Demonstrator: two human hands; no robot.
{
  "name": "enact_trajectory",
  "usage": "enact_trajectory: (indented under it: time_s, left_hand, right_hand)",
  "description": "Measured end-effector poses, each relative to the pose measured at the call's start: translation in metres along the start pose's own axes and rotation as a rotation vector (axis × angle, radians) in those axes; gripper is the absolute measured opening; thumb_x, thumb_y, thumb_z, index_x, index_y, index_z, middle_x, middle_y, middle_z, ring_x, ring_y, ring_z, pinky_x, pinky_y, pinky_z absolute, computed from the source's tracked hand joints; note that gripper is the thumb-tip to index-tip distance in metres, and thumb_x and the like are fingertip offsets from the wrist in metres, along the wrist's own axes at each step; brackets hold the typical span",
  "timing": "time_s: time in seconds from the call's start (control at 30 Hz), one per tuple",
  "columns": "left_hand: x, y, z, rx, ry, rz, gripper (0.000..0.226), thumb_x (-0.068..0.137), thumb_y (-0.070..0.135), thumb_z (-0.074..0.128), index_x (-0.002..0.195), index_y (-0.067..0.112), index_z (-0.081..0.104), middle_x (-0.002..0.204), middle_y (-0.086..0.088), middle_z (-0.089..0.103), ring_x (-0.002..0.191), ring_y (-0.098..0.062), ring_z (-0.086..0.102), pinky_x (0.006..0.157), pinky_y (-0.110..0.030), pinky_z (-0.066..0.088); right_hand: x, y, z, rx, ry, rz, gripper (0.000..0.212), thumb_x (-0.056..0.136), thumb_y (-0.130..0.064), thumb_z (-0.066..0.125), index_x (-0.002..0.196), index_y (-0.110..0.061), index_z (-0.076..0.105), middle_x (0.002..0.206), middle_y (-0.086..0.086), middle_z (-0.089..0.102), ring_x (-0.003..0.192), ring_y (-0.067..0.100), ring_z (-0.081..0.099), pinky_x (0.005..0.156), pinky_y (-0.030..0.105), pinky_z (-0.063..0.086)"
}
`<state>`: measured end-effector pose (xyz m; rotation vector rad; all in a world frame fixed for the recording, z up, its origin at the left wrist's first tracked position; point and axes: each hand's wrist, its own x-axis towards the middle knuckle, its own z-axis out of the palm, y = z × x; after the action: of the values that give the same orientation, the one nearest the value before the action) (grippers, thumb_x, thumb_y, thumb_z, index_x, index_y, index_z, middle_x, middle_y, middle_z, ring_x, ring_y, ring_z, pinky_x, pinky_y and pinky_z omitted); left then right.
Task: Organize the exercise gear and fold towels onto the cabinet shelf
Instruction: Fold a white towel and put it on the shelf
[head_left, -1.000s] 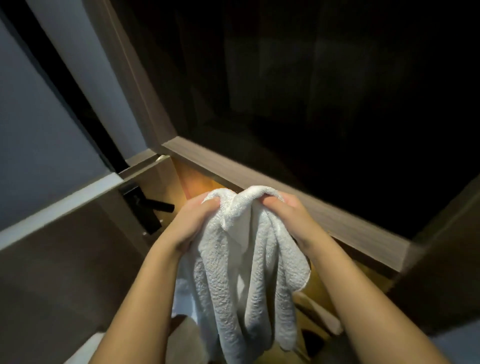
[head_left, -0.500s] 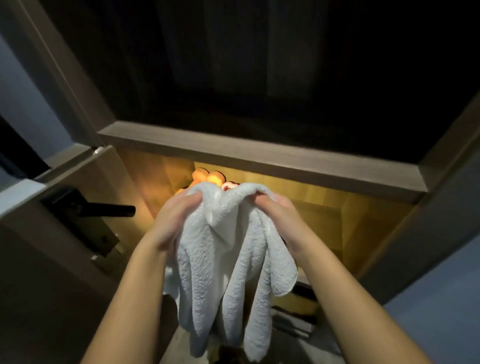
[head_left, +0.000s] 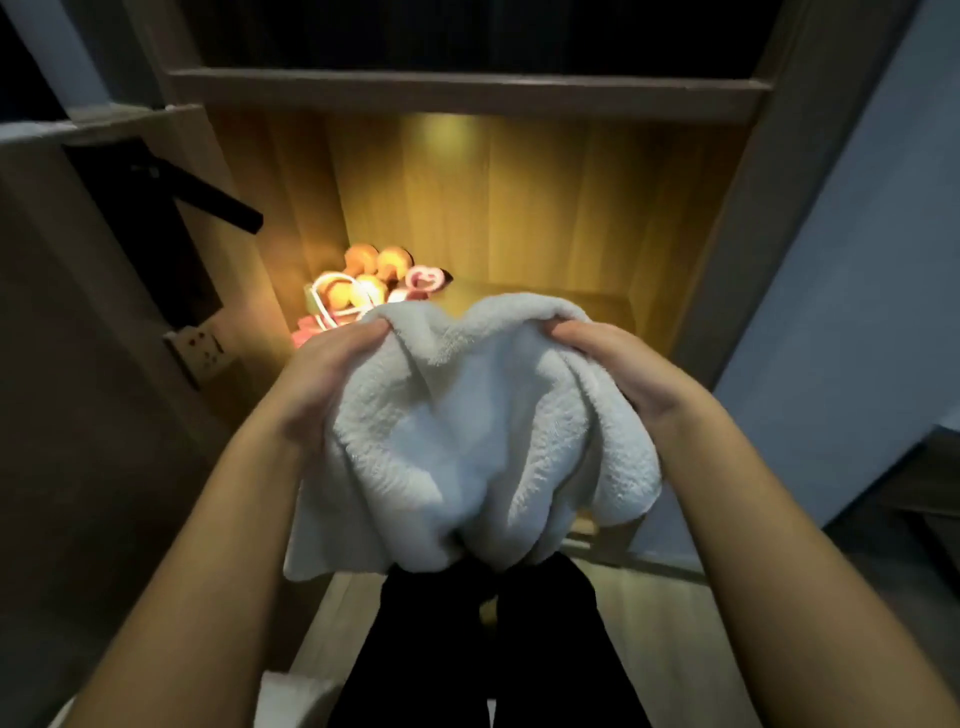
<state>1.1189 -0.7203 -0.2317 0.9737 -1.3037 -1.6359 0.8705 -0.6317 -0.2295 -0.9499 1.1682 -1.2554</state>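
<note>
Directly below the grip, the person's black-clad legs (head_left: 493, 649) stand on a pale wooden floor (head_left: 665, 639). The towel's hanging end is bunched just above them.

At the grip, the white terry-cloth towel (head_left: 467, 426) is held in the air in front of the cabinet and is not yet on any shelf. The left hand (head_left: 332, 369) clamps the upper edge on one side and the right hand (head_left: 618, 364) clamps the other. Each thumb presses the near face; the remaining fingers are hidden behind the cloth. Between the hands the edge sags in a loose V, and the body hangs in thick, uneven folds.

Recommended procedure:
- Draw the hands apart until the upper edge runs taut.
- Work each grip outward to a true corner.
- Let the cloth fall flat before bringing edge to edge.
- Keep the hanging end off the legs and floor.

A fold made on bunched cloth is likely to come out lumpy.

Beyond the grip, the lit wooden cabinet shelf (head_left: 561, 301) shows bare board on the right-hand side. A cluster of orange and pink exercise gear (head_left: 374, 288) sits beyond and to the left of the left hand; its separate items cannot be told apart. The folded towel probably belongs on the board to the right of this cluster.

Half a second earlier the hands stood closer together and the towel hung in longer, narrower folds. They are now wider apart and the cloth spreads broader. The view also points lower, so the lit compartment shows in full and the gear, then mostly hidden behind the towel, is exposed.
</note>
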Motion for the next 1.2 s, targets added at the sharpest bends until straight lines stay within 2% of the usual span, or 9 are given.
enact_trajectory:
  time_s: [0.27,0.4,0.5,0.6,0.7,0.83,1.0,1.07,1.2]
  left_hand:
    - [-0.018,-0.095,-0.024,0.345,-0.103,-0.528,0.031,0.09,0.019,0.063,0.111,-0.003,0.066,0.104,-0.021,0.071,0.092,-0.033,0.068,0.083,-0.036,0.05]
    - [-0.024,-0.164,-0.036,0.784,-0.204,-0.709,0.026,0.089,0.025,0.064,0.107,0.006,0.059,0.1,-0.012,0.065,0.084,-0.022,0.061,0.068,-0.029,0.047]
    - [-0.021,-0.202,-0.041,0.941,-0.291,-0.752,0.035,0.086,0.035,0.065,0.109,0.01,0.058,0.118,-0.011,0.059,0.103,-0.025,0.058,0.096,-0.039,0.049]
    - [-0.014,-0.213,-0.038,1.082,-0.406,-0.699,0.032,0.084,0.043,0.063,0.099,0.015,0.061,0.107,-0.004,0.06,0.097,-0.019,0.057,0.09,-0.033,0.048]
    - [-0.012,-0.213,-0.034,1.132,-0.484,-0.69,0.03,0.085,0.044,0.062,0.098,0.016,0.059,0.105,-0.002,0.059,0.088,-0.014,0.055,0.074,-0.028,0.043]
    - [-0.009,-0.213,-0.041,1.006,-0.473,-0.72,0.04,0.092,0.037,0.062,0.122,0.011,0.061,0.126,-0.005,0.058,0.108,-0.018,0.054,0.091,-0.027,0.041]
    - [-0.013,-0.211,-0.05,0.801,-0.423,-0.802,0.048,0.094,0.034,0.061,0.133,0.005,0.056,0.138,-0.008,0.055,0.123,-0.024,0.053,0.108,-0.035,0.039]
    - [-0.014,-0.21,-0.053,0.738,-0.401,-0.826,0.05,0.094,0.036,0.061,0.135,0.007,0.055,0.139,-0.009,0.054,0.126,-0.026,0.051,0.112,-0.041,0.037]
    - [-0.017,-0.212,-0.057,0.713,-0.401,-0.82,0.053,0.09,0.049,0.06,0.133,0.018,0.056,0.138,-0.002,0.054,0.125,-0.024,0.051,0.109,-0.04,0.039]
  right_hand:
    - [-0.034,0.117,-0.011,-0.108,-0.077,0.596,0.048,0.09,-0.039,0.063,0.127,-0.008,0.059,0.127,0.016,0.064,0.116,0.03,0.061,0.109,0.048,0.04]
    - [-0.042,0.184,0.004,-0.457,-0.027,0.774,0.036,0.091,-0.048,0.062,0.115,-0.021,0.062,0.113,0.002,0.067,0.088,0.014,0.066,0.084,0.034,0.057]
    - [-0.041,0.211,0.001,-0.553,-0.061,0.9,0.063,0.082,-0.065,0.063,0.127,-0.02,0.059,0.124,0.006,0.064,0.112,0.023,0.061,0.102,0.04,0.046]
    - [-0.029,0.215,0.002,-0.439,0.048,0.768,0.059,0.091,-0.065,0.05,0.13,-0.021,0.057,0.131,0.002,0.06,0.12,0.023,0.056,0.106,0.039,0.04]
    - [-0.012,0.22,0.006,-0.791,0.31,0.549,0.044,0.097,-0.054,0.044,0.106,-0.017,0.068,0.112,0.004,0.068,0.103,0.025,0.062,0.093,0.039,0.049]
    - [0.007,0.231,0.006,-1.016,0.349,0.612,0.045,0.09,-0.044,0.057,0.124,-0.015,0.058,0.124,0.006,0.059,0.106,0.027,0.06,0.085,0.036,0.052]
    - [0.019,0.242,0.003,-0.972,0.423,0.622,0.011,0.091,-0.021,0.058,0.087,-0.012,0.062,0.089,0.005,0.061,0.08,0.025,0.06,0.069,0.032,0.05]
    - [0.017,0.248,0.002,-0.891,0.486,0.567,0.023,0.091,-0.014,0.049,0.068,-0.015,0.052,0.073,0.005,0.054,0.067,0.023,0.051,0.058,0.03,0.041]
    - [0.014,0.249,0.003,-0.714,0.486,0.478,0.024,0.098,-0.015,0.041,0.075,-0.013,0.05,0.074,0.006,0.05,0.07,0.021,0.047,0.061,0.031,0.038]
